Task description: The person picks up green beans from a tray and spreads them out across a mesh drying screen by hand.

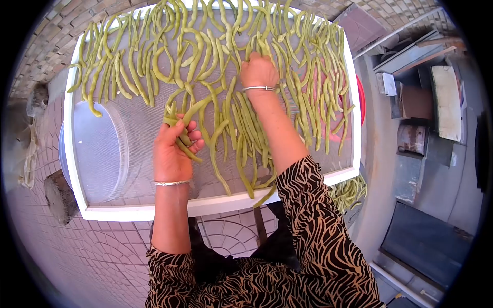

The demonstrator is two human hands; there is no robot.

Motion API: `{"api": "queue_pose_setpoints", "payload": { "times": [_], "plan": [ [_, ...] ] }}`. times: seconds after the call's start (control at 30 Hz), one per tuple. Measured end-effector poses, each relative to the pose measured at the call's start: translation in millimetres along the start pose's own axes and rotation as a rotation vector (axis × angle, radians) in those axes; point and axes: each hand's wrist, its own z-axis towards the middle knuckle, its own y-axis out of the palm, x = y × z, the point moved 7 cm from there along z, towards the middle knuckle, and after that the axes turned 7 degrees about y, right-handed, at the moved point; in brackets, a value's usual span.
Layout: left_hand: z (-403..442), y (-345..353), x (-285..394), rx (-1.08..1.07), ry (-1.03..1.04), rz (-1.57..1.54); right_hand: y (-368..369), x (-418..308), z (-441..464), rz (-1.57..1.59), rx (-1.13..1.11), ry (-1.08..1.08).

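Observation:
Long green beans (pixel 245 123) lie in rough rows over a white-framed mesh screen (pixel 138 154). My left hand (pixel 174 141) is closed around a small bunch of green beans (pixel 195 108), held just above the mesh left of the middle. Further back, my right hand (pixel 259 72) is bent down among the beans near the upper middle, its fingers curled. What those fingers grip is hidden by the hand itself. Several beans lie beneath my right forearm, and a few reach over the near frame edge.
More beans are piled (pixel 349 193) below the screen's near right corner. A pale round basin (pixel 97 149) shows through the mesh at left, and a red rim (pixel 361 100) at right. A stone block (pixel 60 196) stands at left, a brick wall (pixel 51 36) behind, stacked boards and boxes (pixel 413 102) at right.

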Motion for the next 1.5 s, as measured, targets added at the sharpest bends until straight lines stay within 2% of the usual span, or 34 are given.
{"api": "queue_pose_setpoints", "payload": {
  "times": [0.03, 0.1, 0.17, 0.23, 0.33, 0.47, 0.67, 0.77, 0.83, 0.97, 1.07, 1.17, 1.27, 1.37, 1.43, 1.5],
  "plan": [
    [0, 2, 0, -0.018, 0.003, -0.011, -7, -8, -9, 0.022, 0.079, -0.098],
    [-1, 5, -2, -0.048, 0.008, -0.035, -33, -27, -35, 0.276, 0.000, -0.158],
    [0, 7, -5, -0.075, 0.014, -0.075, 3, -23, -71, 0.740, -0.616, -0.035],
    [0, 9, -9, -0.101, 0.026, -0.098, 5, -33, -123, 0.975, -1.405, 0.356],
    [-2, 12, -11, -0.108, 0.042, -0.108, -2, -26, -138, 1.293, -1.303, 0.502],
    [-6, 21, -17, -0.119, -0.020, -0.047, -25, -27, -136, 1.467, -1.148, 0.459],
    [-11, 27, -34, -0.191, -0.130, 0.061, -20, -2, -128, 1.440, -1.005, 0.630],
    [-12, 28, -34, -0.180, -0.151, 0.072, -23, 20, -98, 1.557, -0.879, 0.660],
    [-11, 26, -32, -0.163, -0.150, 0.081, -34, 47, -57, 1.538, -0.680, 0.571],
    [-10, 23, -30, -0.148, -0.145, 0.116, -51, 107, 16, 1.138, -0.320, 0.518],
    [-9, 23, -30, -0.141, -0.136, 0.171, -27, 143, 50, 0.823, -0.255, 0.501],
    [-9, 23, -28, -0.130, -0.122, 0.212, 1, 170, 80, 0.389, -0.144, 0.327],
    [-10, 24, -25, -0.124, -0.111, 0.240, 0, 167, 82, 0.186, -0.164, 0.271],
    [-12, 29, -24, -0.127, -0.101, 0.268, -35, 140, 60, 0.166, 0.043, 0.088],
    [-13, 34, -24, -0.150, -0.094, 0.280, -31, 116, 19, 0.721, -0.361, 0.254],
    [-15, 36, -28, -0.189, -0.090, 0.291, -37, 70, -47, 0.916, -0.920, 0.419]
  ]
}}
